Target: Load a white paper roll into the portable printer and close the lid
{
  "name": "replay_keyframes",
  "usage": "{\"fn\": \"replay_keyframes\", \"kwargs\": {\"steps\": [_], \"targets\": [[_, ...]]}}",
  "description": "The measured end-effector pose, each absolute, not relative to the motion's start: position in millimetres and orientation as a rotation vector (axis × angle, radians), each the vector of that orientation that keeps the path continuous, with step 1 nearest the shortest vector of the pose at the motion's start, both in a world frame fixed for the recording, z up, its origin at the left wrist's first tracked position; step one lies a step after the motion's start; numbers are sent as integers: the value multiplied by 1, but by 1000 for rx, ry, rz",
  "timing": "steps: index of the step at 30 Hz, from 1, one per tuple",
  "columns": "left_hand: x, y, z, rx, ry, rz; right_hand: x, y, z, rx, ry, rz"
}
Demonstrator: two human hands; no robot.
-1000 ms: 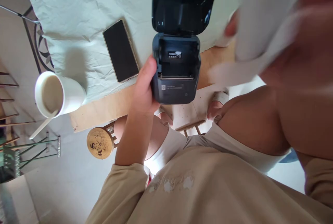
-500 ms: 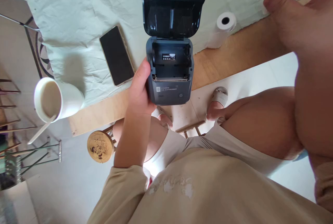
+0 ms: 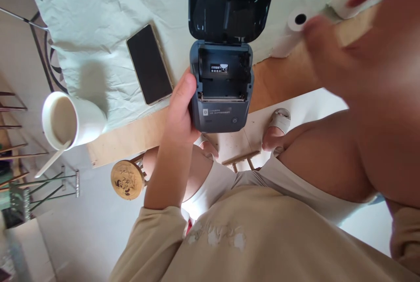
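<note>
A dark blue label printer [image 3: 222, 113] is held up over the table's front edge, its black lid raised and its paper bay bare inside. My left hand [image 3: 180, 113] grips the printer's left side, thumb along the edge. At the right, my right hand [image 3: 357, 50] is blurred, with its thumb and fingers spread apart and nothing held between them. A white paper roll [image 3: 285, 39] stands on the table just left of the right thumb, which partly overlaps its edge. Behind the fingers, another white roll [image 3: 351, 4] lies on the cloth.
A phone [image 3: 149, 64] lies on the pale green cloth [image 3: 88, 11]. A white cup [image 3: 87, 120] with a drink and a spoon stands at the table's left corner. Below is a round wooden stool [image 3: 127, 179]; a folding rack [image 3: 49, 190] is at the far left.
My right hand has moved left toward the standing roll, its fingers now spread away from the other roll. The printer in my left hand has shifted slightly right.
</note>
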State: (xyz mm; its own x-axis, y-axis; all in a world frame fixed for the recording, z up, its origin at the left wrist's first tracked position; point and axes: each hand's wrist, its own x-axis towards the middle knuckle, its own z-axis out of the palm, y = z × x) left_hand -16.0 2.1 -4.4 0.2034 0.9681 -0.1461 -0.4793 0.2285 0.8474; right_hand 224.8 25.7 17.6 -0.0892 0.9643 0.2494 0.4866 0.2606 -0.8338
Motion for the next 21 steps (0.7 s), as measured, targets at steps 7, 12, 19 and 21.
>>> {"fn": "replay_keyframes", "kwargs": {"steps": [7,12,19,21], "targets": [[-18,0,-1,781,829,1138,194,42,10,-1866,-1980,363],[-18,-2,5,762,865,1116,199,37,13,-1778,-1915,490],[-12,-3,2,761,901,1146,201,41,6,-1040,-1484,600],[-11,-3,2,743,902,1156,196,35,9,-928,-1336,698]]}}
